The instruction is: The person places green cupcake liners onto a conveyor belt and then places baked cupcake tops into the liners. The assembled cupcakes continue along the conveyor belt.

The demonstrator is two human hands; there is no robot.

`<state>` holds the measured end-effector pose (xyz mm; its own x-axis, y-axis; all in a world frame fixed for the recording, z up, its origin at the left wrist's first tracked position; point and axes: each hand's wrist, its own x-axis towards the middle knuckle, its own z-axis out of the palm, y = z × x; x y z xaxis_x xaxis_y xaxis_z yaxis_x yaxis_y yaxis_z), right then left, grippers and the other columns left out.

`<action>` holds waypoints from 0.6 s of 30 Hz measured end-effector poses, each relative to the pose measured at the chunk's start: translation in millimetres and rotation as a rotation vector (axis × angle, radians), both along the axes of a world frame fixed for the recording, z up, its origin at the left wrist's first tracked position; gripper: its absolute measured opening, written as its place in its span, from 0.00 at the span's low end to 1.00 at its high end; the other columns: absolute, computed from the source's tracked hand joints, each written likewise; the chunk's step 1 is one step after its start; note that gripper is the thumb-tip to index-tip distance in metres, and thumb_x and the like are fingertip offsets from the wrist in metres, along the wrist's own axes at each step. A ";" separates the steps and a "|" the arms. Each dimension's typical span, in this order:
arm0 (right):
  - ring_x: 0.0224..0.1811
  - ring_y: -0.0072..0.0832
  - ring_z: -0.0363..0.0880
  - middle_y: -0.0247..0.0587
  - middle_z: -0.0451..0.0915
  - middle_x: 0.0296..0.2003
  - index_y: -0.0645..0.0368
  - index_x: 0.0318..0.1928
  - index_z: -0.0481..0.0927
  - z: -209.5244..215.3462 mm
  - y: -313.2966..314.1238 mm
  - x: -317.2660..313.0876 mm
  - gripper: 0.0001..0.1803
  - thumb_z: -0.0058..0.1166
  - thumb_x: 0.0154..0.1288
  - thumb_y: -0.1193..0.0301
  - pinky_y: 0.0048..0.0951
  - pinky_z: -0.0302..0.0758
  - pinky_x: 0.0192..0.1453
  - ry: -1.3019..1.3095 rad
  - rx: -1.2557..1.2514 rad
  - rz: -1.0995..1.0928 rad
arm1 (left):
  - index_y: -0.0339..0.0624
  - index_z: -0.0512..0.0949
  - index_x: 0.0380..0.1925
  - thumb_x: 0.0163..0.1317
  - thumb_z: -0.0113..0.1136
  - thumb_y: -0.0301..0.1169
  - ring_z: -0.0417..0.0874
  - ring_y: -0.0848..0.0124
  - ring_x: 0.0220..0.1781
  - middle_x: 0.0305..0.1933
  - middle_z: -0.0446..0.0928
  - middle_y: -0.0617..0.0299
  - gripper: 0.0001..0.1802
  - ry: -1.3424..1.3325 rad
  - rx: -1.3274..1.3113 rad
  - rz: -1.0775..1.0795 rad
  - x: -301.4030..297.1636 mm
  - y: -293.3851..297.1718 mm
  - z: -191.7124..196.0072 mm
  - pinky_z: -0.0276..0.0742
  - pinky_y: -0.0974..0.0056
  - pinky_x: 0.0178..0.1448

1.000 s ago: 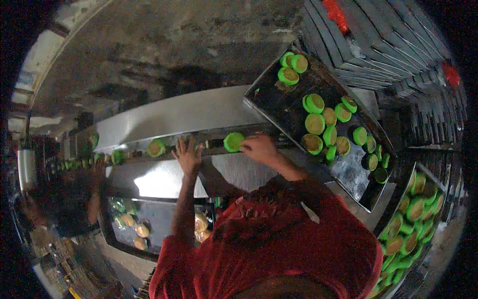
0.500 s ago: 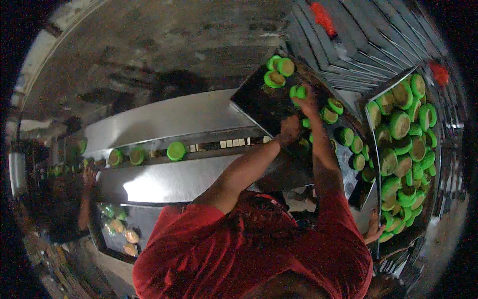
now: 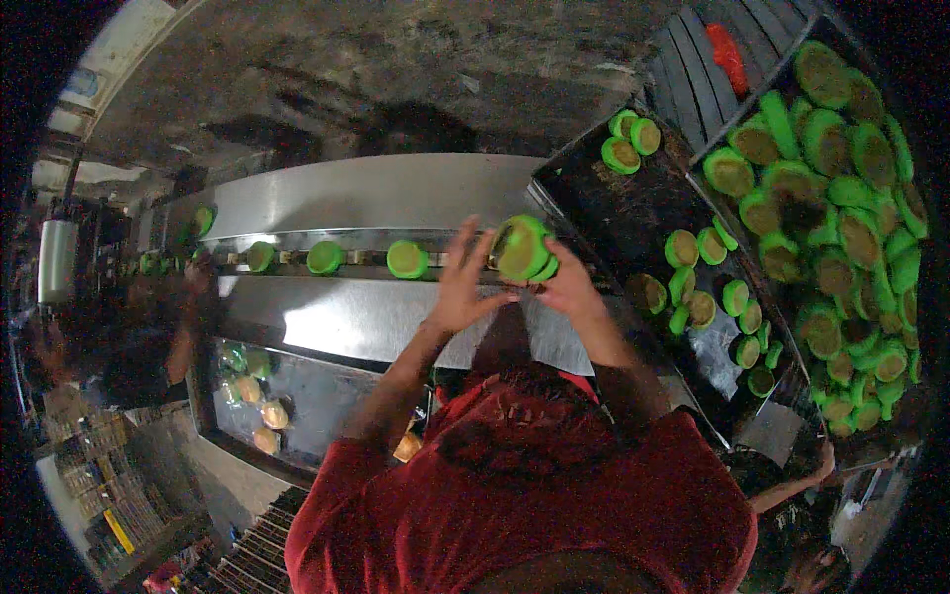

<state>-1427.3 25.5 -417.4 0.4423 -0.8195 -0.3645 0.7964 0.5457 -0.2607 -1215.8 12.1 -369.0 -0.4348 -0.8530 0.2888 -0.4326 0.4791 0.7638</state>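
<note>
A small stack of round green buns with brown flat faces (image 3: 522, 249) is in my right hand (image 3: 572, 285), whose fingers curl round its right side. The stack is above the narrow conveyor channel (image 3: 442, 261). Just left of it, my left hand (image 3: 460, 287) hangs with fingers spread and nothing in it. Along the channel to the left lie single green buns, the nearest being one bun (image 3: 407, 259). To my right, a dark tray (image 3: 623, 223) holds several more loose buns, some on their sides.
Beyond the dark tray, a large tray (image 3: 749, 117) is heaped with green buns. Steel panels (image 3: 346, 327) flank the channel. At lower left, a metal tray (image 3: 327, 396) holds wrapped and golden buns. A person's arm (image 3: 792, 487) reaches in at lower right; another person (image 3: 129, 346) is at far left.
Both my hands have moved left from the dark tray to above the channel, with the buns in my right hand. My left hand has spread its fingers. The view has shifted.
</note>
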 end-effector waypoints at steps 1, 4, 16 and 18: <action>0.57 0.38 0.78 0.43 0.75 0.60 0.56 0.62 0.72 -10.7 -0.2 4.8 0.27 0.53 0.69 0.56 0.41 0.77 0.61 0.056 -0.009 0.007 | 0.47 0.64 0.69 0.53 0.71 0.48 0.56 0.41 0.74 0.74 0.54 0.42 0.46 0.113 0.066 -0.124 -6.5 -1.1 4.2 0.51 0.36 0.73; 0.52 0.34 0.81 0.41 0.79 0.54 0.59 0.61 0.73 -21.0 0.6 15.4 0.22 0.53 0.71 0.62 0.36 0.82 0.50 0.398 -0.056 -0.096 | 0.49 0.64 0.70 0.57 0.68 0.48 0.54 0.42 0.76 0.76 0.51 0.42 0.42 0.065 -0.004 0.025 11.2 -8.2 -42.6 0.46 0.37 0.75; 0.48 0.46 0.81 0.46 0.83 0.46 0.58 0.48 0.82 -41.7 34.2 9.5 0.15 0.62 0.60 0.68 0.42 0.77 0.51 1.815 -0.856 -0.057 | 0.46 0.78 0.55 0.56 0.66 0.32 0.60 0.49 0.74 0.68 0.67 0.49 0.24 -0.185 -0.276 0.206 -25.0 -49.9 -51.3 0.54 0.41 0.74; 0.49 0.46 0.80 0.46 0.82 0.48 0.59 0.46 0.82 -2.7 26.5 -21.3 0.13 0.61 0.61 0.69 0.42 0.77 0.50 1.980 -1.077 -0.296 | 0.47 0.78 0.56 0.57 0.65 0.36 0.61 0.49 0.73 0.66 0.68 0.49 0.24 -0.006 -0.210 0.136 -54.5 -70.6 -49.3 0.55 0.40 0.73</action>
